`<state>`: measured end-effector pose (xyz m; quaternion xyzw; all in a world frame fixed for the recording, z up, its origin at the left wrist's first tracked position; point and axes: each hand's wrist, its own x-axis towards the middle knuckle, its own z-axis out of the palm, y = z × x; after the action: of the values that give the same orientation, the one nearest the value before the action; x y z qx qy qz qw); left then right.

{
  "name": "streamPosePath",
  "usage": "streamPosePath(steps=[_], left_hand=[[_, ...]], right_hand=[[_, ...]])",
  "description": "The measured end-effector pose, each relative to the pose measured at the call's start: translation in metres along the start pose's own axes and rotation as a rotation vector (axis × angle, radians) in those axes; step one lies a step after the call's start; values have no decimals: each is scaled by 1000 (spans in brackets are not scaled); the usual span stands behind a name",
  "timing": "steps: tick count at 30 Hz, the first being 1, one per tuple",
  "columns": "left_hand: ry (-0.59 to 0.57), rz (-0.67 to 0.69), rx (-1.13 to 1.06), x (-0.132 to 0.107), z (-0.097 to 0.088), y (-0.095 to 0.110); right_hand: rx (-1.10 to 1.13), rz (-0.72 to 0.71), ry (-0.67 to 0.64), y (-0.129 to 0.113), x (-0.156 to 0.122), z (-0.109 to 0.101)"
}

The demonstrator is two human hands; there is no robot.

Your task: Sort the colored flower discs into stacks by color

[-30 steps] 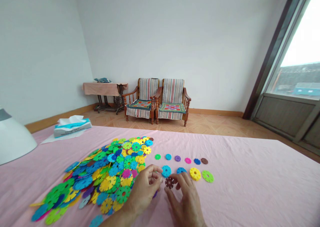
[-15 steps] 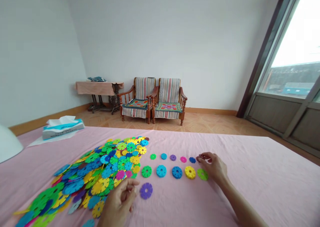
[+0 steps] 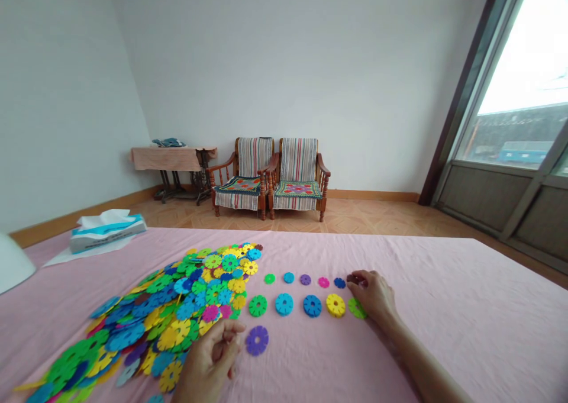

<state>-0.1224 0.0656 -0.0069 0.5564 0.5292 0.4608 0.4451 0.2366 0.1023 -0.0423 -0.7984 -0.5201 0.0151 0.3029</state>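
Observation:
My right hand [image 3: 375,296] is at the right end of the far row of small notched discs, its thumb and fingers closed on a small dark brown notched disc [image 3: 352,279]. Beside it lies a small dark blue disc [image 3: 339,283]; the hand partly covers a lime green disc [image 3: 356,308]. My left hand [image 3: 213,352] rests at the near right edge of the mixed disc pile [image 3: 177,296], fingers loosely curled, thumb and fingertips apart, with nothing visible in them. Just right of it a larger purple disc [image 3: 257,340] lies flat.
Larger discs form a nearer row, including a yellow disc [image 3: 335,305] and a green disc [image 3: 258,305]. A tissue box [image 3: 109,232] stands at the back left of the pink cloth [image 3: 444,308]. A white rounded object [image 3: 13,264] is at the left edge. Two armchairs [image 3: 297,166] stand beyond.
The view has shifted slightly. My right hand has lowered a little over the brown disc, and its fingers are closer to the cloth. My left hand stays almost still.

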Motion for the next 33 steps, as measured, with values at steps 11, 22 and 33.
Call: streamPosePath(steps=[11, 22, 33], left_hand=[[-8, 1, -16, 1, 0, -3], [-14, 15, -13, -2, -3, -2], [-19, 8, 3, -3, -4, -4]], right_hand=[[-9, -65, -21, -2, 2, 0], [-14, -78, -29, -3, 1, -2], [33, -71, -35, 2, 0, -4]])
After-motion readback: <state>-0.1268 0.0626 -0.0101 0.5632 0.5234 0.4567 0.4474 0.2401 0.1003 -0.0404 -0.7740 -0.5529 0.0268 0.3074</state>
